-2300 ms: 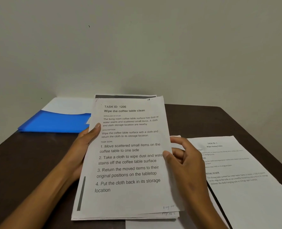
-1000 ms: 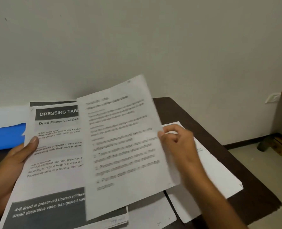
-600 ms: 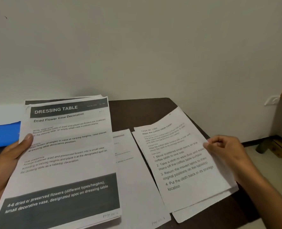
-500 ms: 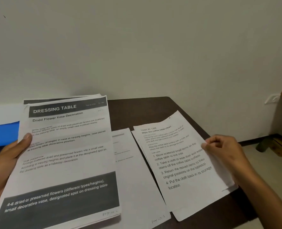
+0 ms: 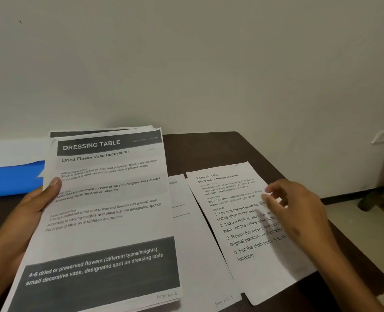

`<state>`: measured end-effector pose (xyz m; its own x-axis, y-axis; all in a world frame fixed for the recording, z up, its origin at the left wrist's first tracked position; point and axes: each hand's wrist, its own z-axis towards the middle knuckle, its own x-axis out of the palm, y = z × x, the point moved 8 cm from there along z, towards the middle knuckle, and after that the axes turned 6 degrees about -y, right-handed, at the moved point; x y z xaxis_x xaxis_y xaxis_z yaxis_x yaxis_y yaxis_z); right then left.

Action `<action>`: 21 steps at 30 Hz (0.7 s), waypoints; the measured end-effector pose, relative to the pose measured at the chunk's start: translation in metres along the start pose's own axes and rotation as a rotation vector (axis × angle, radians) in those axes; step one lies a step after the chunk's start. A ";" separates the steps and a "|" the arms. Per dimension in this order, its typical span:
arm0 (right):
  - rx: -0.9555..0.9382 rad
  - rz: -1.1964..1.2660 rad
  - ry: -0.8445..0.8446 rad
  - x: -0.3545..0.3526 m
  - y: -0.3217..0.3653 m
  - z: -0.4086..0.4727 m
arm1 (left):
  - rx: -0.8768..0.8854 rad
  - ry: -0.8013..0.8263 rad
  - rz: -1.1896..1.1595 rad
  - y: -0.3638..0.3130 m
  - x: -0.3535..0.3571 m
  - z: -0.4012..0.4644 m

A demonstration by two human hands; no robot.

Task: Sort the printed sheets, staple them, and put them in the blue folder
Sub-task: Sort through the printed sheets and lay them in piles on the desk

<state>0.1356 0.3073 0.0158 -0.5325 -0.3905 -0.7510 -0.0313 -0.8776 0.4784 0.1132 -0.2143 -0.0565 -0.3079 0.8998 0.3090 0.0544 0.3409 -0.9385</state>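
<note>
My left hand (image 5: 27,212) holds a stack of printed sheets (image 5: 110,212) by its left edge, thumb on top; the top page reads "DRESSING TABLE". The "Wipe the coffee table clean" sheet (image 5: 238,224) lies flat on the dark table at the right, on top of another sheet. My right hand (image 5: 296,212) hovers just over that sheet's right side, fingers loose and blurred, gripping nothing. Another white sheet (image 5: 197,244) lies between the stack and that pile. The blue folder (image 5: 11,179) lies at the far left, partly hidden by the stack.
The dark brown table (image 5: 213,149) ends near the right, with its corner at the wall. Beyond the edge is a light floor with a wooden object (image 5: 382,201) low at the right. A white wall stands directly behind the table.
My right hand carried the coffee-table sheet from the stack to the right pile, laid it flat and let go. It now drifts leftward above the sheet. The left hand kept holding the stack.
</note>
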 end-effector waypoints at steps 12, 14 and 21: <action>0.077 0.738 0.284 0.087 0.155 -0.067 | -0.080 0.085 -0.134 0.000 0.041 -0.022; 0.119 0.786 0.289 0.090 0.157 -0.068 | -0.086 0.063 -0.162 -0.001 0.040 -0.021; 0.130 0.813 0.300 0.096 0.165 -0.071 | -0.049 0.018 -0.160 -0.005 0.035 -0.019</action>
<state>0.1395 0.1048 -0.0101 -0.1874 -0.9540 -0.2340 0.1557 -0.2641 0.9519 0.1206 -0.1794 -0.0380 -0.2989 0.8377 0.4570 0.0527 0.4927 -0.8686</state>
